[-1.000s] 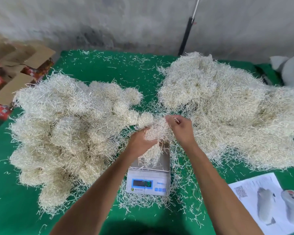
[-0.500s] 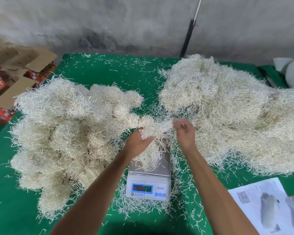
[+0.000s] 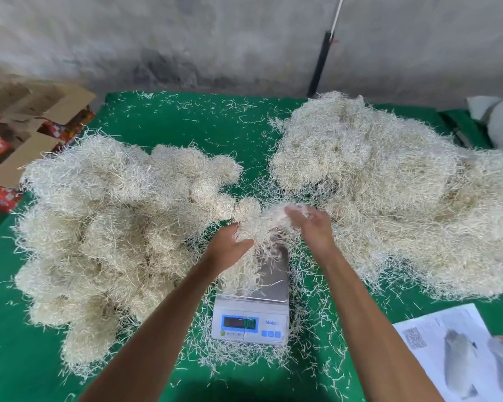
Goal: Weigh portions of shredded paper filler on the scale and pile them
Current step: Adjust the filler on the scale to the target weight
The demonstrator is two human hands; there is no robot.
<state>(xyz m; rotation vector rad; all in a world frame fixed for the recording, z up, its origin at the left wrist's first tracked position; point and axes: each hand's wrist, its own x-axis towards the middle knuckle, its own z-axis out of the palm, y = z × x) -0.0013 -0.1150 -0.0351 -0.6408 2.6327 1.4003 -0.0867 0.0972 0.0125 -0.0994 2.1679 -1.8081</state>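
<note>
Now both hands, left hand (image 3: 228, 249) & right hand (image 3: 314, 227), grip a filler clump (image 3: 262, 224) over scale (image 3: 251, 320).

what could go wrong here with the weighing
The clump held by the left hand and right hand over the scale runs into both piles, so neighbouring strands may drag along and skew the portion. Loose strands ring the scale and one lies across its display, which could hide the reading or add stray weight on the platform.

Cream shredded paper (image 3: 122, 227) (pale); green tablecloth (image 3: 186, 123).
</note>
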